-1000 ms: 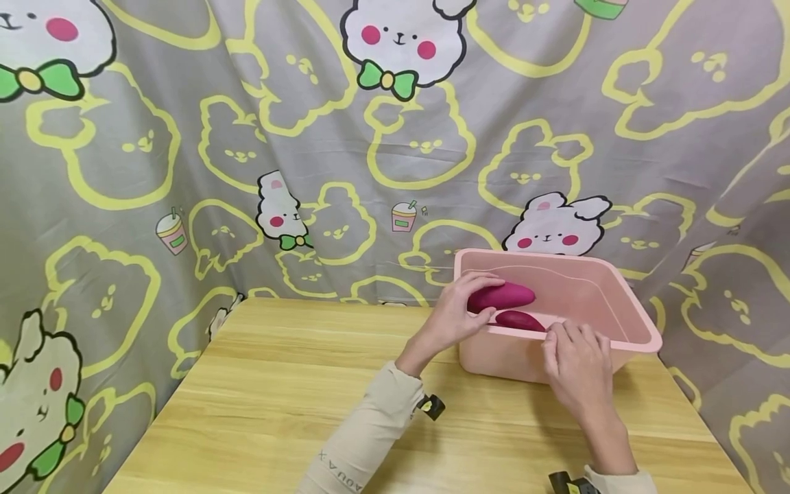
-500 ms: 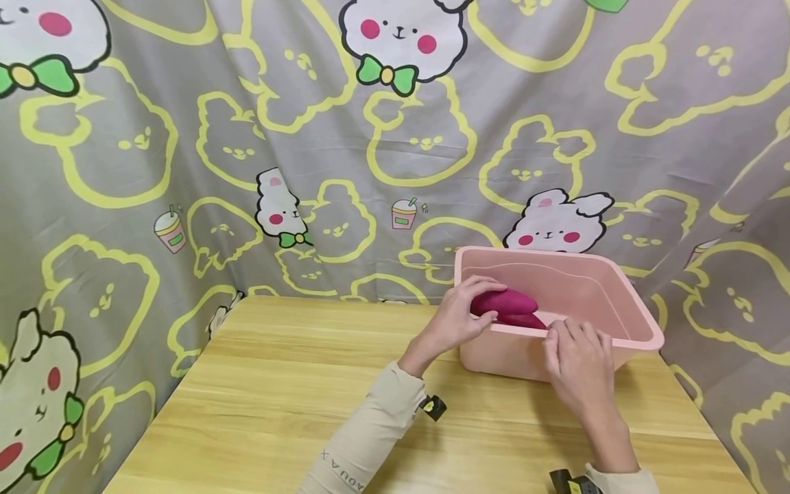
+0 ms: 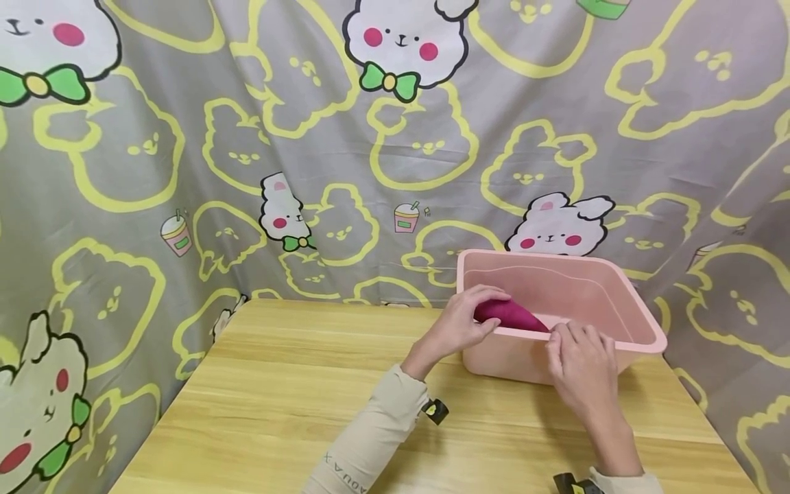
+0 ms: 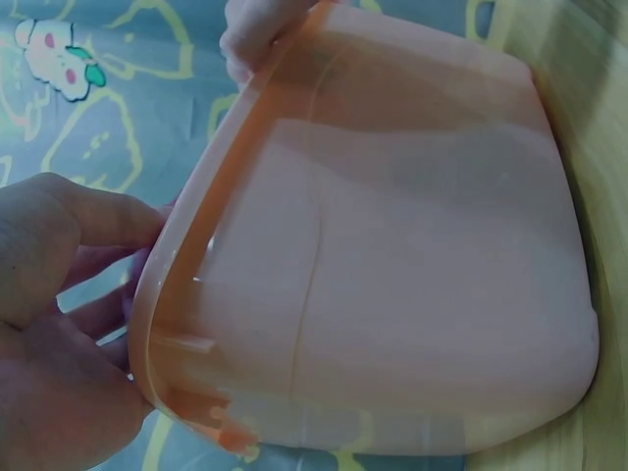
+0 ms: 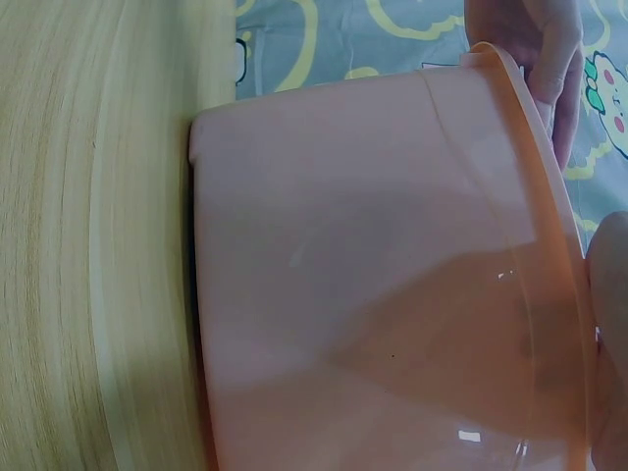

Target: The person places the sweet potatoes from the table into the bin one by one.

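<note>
A pink plastic bin (image 3: 543,357) stands on the wooden table at the right. Inside its near left corner, a magenta, tapered root that looks like a sweet potato (image 3: 512,315) shows above the rim. My left hand (image 3: 459,319) holds it, fingers over its top and thumb by the near rim; its left end is hidden by the hand. In the left wrist view the left fingers (image 4: 108,221) reach behind the bin's rim. My right hand (image 3: 583,367) grips the near rim, fingers hooked over the edge. The bin's wall hides its contents in both wrist views.
The wooden table (image 3: 278,391) extends to the left of the bin. A grey curtain (image 3: 333,151) with bunny prints hangs close behind the table and along both sides. The bin's far wall (image 3: 555,278) stands near the curtain.
My left hand has lowered the sweet potato deeper into the bin; a second magenta shape below it, seen separately earlier, no longer shows apart. My right hand stays on the rim.
</note>
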Tool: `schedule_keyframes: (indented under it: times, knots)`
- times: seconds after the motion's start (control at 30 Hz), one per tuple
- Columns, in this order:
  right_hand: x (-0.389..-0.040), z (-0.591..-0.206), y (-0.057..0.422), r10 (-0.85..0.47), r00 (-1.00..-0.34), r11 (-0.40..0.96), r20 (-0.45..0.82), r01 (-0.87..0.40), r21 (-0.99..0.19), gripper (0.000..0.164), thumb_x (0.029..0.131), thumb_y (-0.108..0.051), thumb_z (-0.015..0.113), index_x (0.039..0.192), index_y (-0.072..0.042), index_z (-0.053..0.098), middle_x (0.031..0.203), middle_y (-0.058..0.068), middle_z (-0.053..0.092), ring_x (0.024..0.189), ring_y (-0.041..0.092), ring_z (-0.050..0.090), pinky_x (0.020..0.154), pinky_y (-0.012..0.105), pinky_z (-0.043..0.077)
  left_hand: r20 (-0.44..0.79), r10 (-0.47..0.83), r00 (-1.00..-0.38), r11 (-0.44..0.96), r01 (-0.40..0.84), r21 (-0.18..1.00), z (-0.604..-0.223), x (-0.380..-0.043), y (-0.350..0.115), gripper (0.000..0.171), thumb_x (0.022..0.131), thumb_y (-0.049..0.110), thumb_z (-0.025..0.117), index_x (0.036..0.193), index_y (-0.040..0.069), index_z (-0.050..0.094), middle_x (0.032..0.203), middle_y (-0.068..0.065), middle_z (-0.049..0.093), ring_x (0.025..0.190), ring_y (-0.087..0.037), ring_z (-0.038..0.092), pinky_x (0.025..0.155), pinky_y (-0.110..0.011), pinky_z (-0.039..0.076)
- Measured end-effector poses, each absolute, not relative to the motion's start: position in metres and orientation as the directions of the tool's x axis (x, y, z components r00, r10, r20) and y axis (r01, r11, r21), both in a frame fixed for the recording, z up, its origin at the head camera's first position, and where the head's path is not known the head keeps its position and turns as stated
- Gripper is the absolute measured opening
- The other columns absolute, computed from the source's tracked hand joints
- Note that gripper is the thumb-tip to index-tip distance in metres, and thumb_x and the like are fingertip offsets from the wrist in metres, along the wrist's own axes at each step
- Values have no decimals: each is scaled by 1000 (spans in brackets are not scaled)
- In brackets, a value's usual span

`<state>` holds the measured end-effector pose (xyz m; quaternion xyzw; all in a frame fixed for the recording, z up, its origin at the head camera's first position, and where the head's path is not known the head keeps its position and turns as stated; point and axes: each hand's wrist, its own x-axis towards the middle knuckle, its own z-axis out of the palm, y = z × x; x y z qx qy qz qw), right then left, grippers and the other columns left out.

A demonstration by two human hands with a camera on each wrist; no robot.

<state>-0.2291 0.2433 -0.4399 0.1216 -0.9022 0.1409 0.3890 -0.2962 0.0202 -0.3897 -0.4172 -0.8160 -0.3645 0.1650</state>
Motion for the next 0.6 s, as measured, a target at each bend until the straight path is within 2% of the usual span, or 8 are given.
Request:
schedule_keyframes:
  times: [0.2, 0.6]
  knots:
    - [-232, -441, 240, -114, -667, 926, 736, -339, -164, 21, 94, -20, 40, 84, -7, 53, 81, 9, 54, 82, 34, 46, 79, 51, 31, 559, 561, -611, 385, 790, 478, -391, -298, 17, 37, 84, 7, 68, 120, 12, 63, 124, 1, 60, 120, -4, 48, 100, -18, 34]
    - [-234, -439, 244, -102, -690, 930, 716, -323, -178, 20, 94, -19, 40, 85, -7, 53, 86, 11, 57, 88, 35, 47, 80, 52, 30, 604, 514, -609, 375, 793, 481, -398, -301, 16, 27, 85, 6, 67, 111, 13, 67, 114, 3, 62, 110, -3, 53, 93, -14, 38]
